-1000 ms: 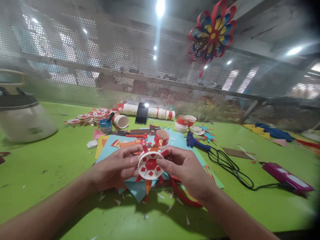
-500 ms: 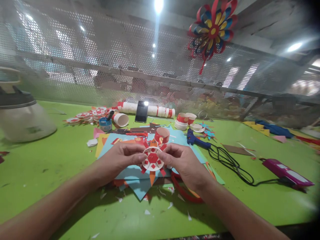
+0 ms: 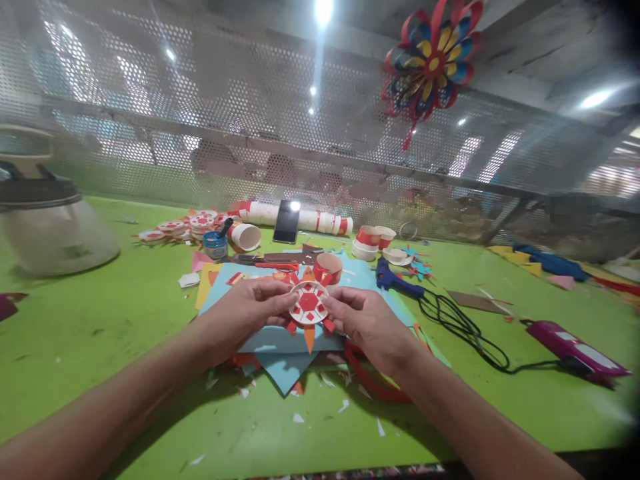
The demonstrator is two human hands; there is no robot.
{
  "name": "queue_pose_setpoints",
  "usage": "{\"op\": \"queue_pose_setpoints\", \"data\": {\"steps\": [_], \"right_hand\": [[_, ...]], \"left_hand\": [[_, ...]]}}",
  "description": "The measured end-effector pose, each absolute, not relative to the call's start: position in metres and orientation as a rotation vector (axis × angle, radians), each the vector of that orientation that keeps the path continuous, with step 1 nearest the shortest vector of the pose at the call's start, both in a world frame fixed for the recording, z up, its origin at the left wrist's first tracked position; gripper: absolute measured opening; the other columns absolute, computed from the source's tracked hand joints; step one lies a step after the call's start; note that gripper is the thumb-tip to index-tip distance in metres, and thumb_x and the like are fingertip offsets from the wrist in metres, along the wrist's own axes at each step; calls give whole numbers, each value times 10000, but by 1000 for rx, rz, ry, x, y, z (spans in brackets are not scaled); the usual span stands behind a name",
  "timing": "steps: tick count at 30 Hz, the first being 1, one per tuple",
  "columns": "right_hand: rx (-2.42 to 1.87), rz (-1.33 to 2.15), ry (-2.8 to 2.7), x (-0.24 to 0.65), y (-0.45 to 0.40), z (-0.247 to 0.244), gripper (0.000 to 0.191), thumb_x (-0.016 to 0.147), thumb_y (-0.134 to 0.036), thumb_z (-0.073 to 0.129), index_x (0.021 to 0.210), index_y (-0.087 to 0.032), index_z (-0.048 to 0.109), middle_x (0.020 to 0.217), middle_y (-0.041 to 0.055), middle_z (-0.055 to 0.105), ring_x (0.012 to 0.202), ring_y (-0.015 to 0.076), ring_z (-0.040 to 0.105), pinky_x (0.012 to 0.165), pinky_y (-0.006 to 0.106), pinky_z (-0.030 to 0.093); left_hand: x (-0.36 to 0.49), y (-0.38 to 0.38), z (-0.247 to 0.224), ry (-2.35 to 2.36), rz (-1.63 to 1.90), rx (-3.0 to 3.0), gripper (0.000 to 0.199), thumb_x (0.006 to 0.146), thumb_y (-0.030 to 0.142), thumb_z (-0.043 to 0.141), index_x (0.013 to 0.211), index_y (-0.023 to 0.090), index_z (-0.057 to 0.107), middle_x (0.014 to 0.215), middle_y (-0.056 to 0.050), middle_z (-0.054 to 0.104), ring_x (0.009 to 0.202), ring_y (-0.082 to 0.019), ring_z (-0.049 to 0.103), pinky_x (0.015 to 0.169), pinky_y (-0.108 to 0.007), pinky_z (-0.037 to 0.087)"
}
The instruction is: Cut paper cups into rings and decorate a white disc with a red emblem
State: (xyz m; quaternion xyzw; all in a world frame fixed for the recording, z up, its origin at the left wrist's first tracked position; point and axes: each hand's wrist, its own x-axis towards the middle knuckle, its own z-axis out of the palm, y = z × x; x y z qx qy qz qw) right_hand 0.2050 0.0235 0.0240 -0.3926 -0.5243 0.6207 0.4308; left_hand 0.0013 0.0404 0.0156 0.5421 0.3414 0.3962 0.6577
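Observation:
A round white-and-red paper turtle with an orange head and a pointed orange tail is held upright between both hands. My left hand pinches its left edge between thumb and fingers. On the opposite edge, my right hand grips it the same way. Behind the turtle stands a red paper cup ring, partly hidden. Light blue paper sheets lie beneath the hands. A red ring-shaped thing is partly covered by my right forearm.
A blue glue gun and its cable lie right, near a magenta device. Stacked paper turtles, a blue jar, a phone and cut cups line the back. A large container stands left.
The turtle has tilted slightly and risen a little in my hands, with its head now more visible. The whole view has shifted a little. Both hands keep their grip.

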Motion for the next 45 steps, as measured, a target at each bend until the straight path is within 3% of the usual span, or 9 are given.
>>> {"op": "queue_pose_setpoints", "data": {"steps": [5,11,18,25,30,38,45], "right_hand": [[-963,1537,-1337,205,26,21,281,750,-409,761,777,-144,670,716,18,590,597,107,511,593,271,430],[-904,1576,-1365,205,27,20,258,779,-388,742,755,-143,665,721,12,589,615,105,522,614,268,443],[-943,1424,-1393,204,29,24,351,835,-463,663,686,-145,640,676,2,575,607,89,504,595,229,413],[-1021,1386,-1371,202,28,21,377,791,-479,698,623,-161,587,626,-12,555,587,101,489,626,279,427],[-1009,1462,-1321,203,27,19,385,781,-490,706,624,-164,573,611,-12,546,553,99,493,549,261,410],[-859,1658,-1187,202,23,23,240,753,-349,767,779,-126,680,702,22,625,570,98,532,530,249,435],[-810,1705,-1108,200,21,23,184,762,-303,754,770,-137,676,696,5,610,585,99,520,563,246,434]], "left_hand": [[2,40,17,691,878,1208,165,829,306,691,931,191,750,928,-56,726,821,-151,631,743,-246,501],[2,41,14,685,829,1233,234,848,302,668,1030,167,727,978,-90,718,835,-171,627,789,-306,498],[0,42,13,703,812,1281,199,842,333,670,950,181,740,931,-65,713,796,-153,610,766,-293,492],[1,38,15,772,747,1371,250,829,404,676,946,190,730,860,-33,704,745,-130,601,712,-254,471],[2,37,17,796,728,1390,241,827,415,674,903,192,723,851,-25,709,765,-138,619,722,-255,467],[1,36,18,753,726,1422,273,834,405,667,1023,218,729,927,-32,728,849,-169,631,785,-286,469],[3,37,16,738,756,1389,257,805,394,696,980,214,747,910,-40,738,857,-195,640,815,-310,486]]}}
